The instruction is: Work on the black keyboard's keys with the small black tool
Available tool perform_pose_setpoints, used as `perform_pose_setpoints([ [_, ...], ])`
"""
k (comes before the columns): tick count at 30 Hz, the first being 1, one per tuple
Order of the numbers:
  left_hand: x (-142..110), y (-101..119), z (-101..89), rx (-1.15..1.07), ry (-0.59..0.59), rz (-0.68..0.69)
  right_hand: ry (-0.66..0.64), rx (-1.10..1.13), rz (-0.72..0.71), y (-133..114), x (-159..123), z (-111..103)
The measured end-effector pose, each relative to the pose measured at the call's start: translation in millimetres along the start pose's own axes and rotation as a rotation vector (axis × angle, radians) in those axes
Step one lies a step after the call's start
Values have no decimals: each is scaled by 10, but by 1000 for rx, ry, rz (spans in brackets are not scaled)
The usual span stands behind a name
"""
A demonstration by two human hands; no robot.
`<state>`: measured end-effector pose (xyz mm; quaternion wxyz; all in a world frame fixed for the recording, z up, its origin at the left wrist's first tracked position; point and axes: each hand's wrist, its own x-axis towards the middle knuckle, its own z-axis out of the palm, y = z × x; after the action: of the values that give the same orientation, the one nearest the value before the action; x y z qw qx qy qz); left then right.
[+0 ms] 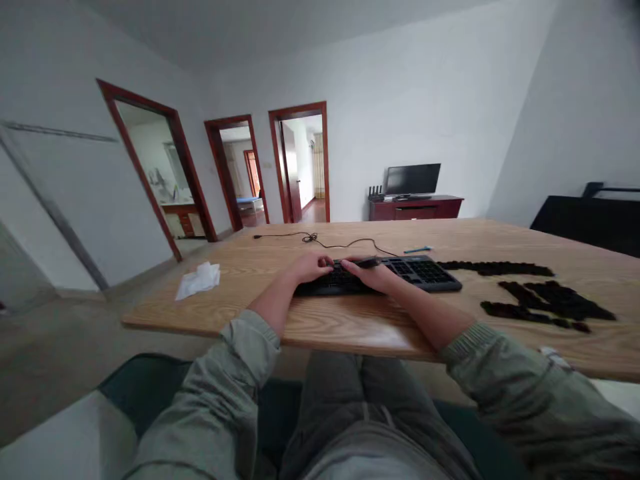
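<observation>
- Left hand: relaxed, fingers draped over the black keyboard.
- Right hand: pinching a small dark object above the keys.
- Loose black keycaps: piled right of the hands.

Keyboard key legends, too blurred to read

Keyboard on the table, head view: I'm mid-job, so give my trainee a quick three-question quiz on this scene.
1. True or false: the crumpled white tissue lies to the right of the black keyboard.
2. Which hand pinches the small dark object?
3. Fill in the blank: the loose black keycaps lie on the wooden table to the ____ of the keyboard.

Key:
1. False
2. The right hand
3. Right
</observation>
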<state>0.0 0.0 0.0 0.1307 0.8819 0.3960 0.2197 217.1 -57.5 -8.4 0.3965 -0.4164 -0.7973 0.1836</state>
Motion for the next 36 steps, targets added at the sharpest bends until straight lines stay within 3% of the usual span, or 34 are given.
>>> perform_pose_setpoints([
  [11,-27,57,-16,-37,50,11,8,11,-30,54,-15,9],
  [36,-41,63,7,-48,-56,29,30,2,-40,64,9,7],
])
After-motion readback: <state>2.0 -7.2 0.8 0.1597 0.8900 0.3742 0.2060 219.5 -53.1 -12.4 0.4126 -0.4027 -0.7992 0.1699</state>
